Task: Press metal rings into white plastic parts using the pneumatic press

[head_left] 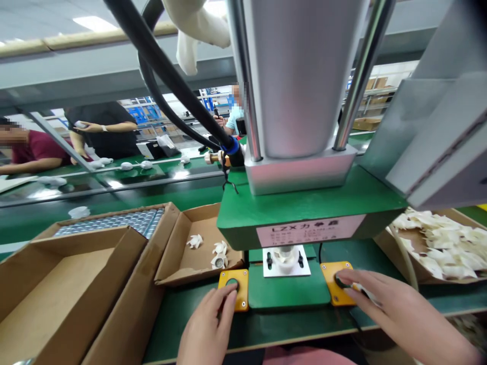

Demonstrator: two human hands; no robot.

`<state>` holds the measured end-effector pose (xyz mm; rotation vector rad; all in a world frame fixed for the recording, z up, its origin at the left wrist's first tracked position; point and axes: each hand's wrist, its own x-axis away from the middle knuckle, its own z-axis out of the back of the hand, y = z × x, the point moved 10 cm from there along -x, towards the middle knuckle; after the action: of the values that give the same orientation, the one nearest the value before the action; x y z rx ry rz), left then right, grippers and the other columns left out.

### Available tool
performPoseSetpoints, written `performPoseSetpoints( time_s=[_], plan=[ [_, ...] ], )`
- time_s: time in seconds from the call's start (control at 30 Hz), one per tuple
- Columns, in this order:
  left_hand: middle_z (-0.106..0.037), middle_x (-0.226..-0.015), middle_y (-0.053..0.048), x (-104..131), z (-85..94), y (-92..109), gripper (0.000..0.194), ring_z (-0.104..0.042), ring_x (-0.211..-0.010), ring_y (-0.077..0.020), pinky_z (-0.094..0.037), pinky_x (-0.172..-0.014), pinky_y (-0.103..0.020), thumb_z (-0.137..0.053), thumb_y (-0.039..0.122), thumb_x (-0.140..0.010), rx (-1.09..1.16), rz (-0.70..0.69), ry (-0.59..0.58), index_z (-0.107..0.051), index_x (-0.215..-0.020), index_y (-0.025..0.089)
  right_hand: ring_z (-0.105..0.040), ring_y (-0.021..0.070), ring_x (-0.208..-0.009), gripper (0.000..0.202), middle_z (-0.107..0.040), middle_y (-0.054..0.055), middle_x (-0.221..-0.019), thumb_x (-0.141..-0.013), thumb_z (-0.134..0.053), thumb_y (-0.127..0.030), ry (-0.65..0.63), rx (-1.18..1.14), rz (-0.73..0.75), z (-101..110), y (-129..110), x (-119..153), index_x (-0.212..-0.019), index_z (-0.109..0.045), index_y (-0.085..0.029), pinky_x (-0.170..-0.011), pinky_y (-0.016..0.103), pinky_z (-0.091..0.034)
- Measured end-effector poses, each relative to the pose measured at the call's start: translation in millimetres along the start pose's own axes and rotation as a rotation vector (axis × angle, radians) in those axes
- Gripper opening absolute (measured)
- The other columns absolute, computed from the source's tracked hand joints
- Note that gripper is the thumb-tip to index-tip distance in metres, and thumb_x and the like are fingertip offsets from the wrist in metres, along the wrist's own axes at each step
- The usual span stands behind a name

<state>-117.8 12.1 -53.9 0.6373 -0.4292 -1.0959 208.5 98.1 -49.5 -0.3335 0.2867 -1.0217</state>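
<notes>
Pretty bright, ceiling light (94,23) at 10 o'clock, glare on the surface (180,174) at 9, soft sheen on the press (300,76) at 1. Label (310,231) at 4's kinda smeary.

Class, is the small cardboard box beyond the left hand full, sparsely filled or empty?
Sparsely filled: three white finned parts show in the small cardboard box, much of its bottom visible. The green press head partly hides it.
</notes>
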Motion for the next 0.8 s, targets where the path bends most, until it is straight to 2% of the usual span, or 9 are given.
performPoseSetpoints(
  time_s=[0.07,0.13,0.23,0.3,0.37,0.43,0.57,0.7,0.8],
  plan=[
    [-0.063,-0.080,-0.001,-1,2.5,-5,0.032,-0.058,-0.080,-0.0189,-0.046,-0.071,-0.028,-0.053,0.048,-0.081,0.356,0.110,0.002,-0.064,-0.102,0.026,-0.060,0.0177,-0.102,0.028,-0.062,-0.001,-0.112,-0.093,-0.039,-0.045,0.017,-0.110,-0.048,9,-1,-4,-0.113,-0.054,-0.032,-0.088,0.030,-0.049],
    [-0.054,-0.068,0.003,0,1.2,-4,0.032,-0.050,-0.064,-0.0142,-0.042,-0.056,-0.024,-0.055,0.045,-0.082,0.710,0.212,0.022,-0.057,-0.108,0.026,-0.063,0.0151,-0.088,0.031,-0.064,-0.001,-0.102,-0.091,-0.043,-0.047,0.008,-0.237,-0.068,15,-11,-12,-0.116,-0.052,-0.031,-0.075,0.023,-0.051],
    [-0.052,-0.075,0.003,2,-8.4,17,0.026,-0.047,-0.063,-0.0122,-0.040,-0.053,-0.023,-0.058,0.027,-0.079,1.053,0.230,-0.016,-0.052,-0.104,0.026,-0.053,0.0091,-0.053,0.041,-0.063,-0.002,-0.087,-0.088,-0.048,-0.050,-0.046,-0.421,-0.059,21,-40,-34,-0.122,-0.045,-0.028,-0.050,0.020,-0.045],
    [-0.053,-0.080,0.002,4,-19.3,36,0.025,-0.050,-0.067,-0.0127,-0.041,-0.055,-0.024,-0.057,0.018,-0.076,1.116,0.200,-0.114,-0.052,-0.100,0.025,-0.046,0.0073,-0.047,0.037,-0.063,-0.002,-0.085,-0.085,-0.051,-0.051,-0.050,-0.505,-0.057,25,-61,-54,-0.111,-0.052,-0.025,-0.048,0.020,-0.041],
    [-0.052,-0.077,0.002,8,-29.6,53,0.021,-0.050,-0.065,-0.0122,-0.040,-0.054,-0.023,-0.055,0.017,-0.078,1.114,0.167,-0.218,-0.053,-0.097,0.023,-0.050,0.0090,-0.055,0.034,-0.064,0.001,-0.086,-0.083,-0.053,-0.053,-0.026,-0.612,-0.027,28,-79,-75,-0.095,-0.058,-0.021,-0.054,0.021,-0.042],
    [-0.051,-0.075,0.002,11,-35.7,61,0.016,-0.047,-0.056,-0.0093,-0.034,-0.046,-0.021,-0.053,0.020,-0.081,1.079,0.159,-0.279,-0.054,-0.096,0.023,-0.055,0.0125,-0.066,0.039,-0.064,0.003,-0.083,-0.082,-0.052,-0.057,-0.033,-0.773,0.008,24,-93,-91,-0.085,-0.060,-0.018,-0.061,0.023,-0.044],
    [-0.052,-0.080,0.002,16,-33.7,50,0.015,-0.032,-0.041,-0.0019,-0.013,-0.038,-0.019,-0.053,0.025,-0.081,1.018,0.233,-0.254,-0.055,-0.096,0.022,-0.054,0.0119,-0.062,0.042,-0.061,0.004,-0.072,-0.082,-0.052,-0.057,-0.167,-0.979,-0.094,-3,-98,-95,-0.074,-0.058,-0.015,-0.059,0.024,-0.043],
    [-0.054,-0.073,0.001,21,-22.8,35,0.024,-0.030,-0.039,-0.0016,-0.007,-0.038,-0.018,-0.047,0.039,-0.086,1.017,0.276,-0.147,-0.056,-0.096,0.019,-0.054,0.0106,-0.061,0.029,-0.061,0.001,-0.071,-0.082,-0.058,-0.046,-0.365,-1.010,-0.068,-15,-117,-83,-0.081,-0.057,-0.017,-0.056,0.022,-0.043],
    [-0.055,-0.068,0.001,25,-26.4,34,0.024,-0.027,-0.036,-0.0020,-0.005,-0.037,-0.019,-0.042,0.038,-0.088,1.062,0.284,-0.161,-0.054,-0.097,0.019,-0.055,0.0097,-0.061,0.026,-0.062,0.000,-0.076,-0.083,-0.058,-0.044,-0.422,-0.977,0.008,-19,-144,-92,-0.087,-0.058,-0.019,-0.056,0.022,-0.044]
  ],
)
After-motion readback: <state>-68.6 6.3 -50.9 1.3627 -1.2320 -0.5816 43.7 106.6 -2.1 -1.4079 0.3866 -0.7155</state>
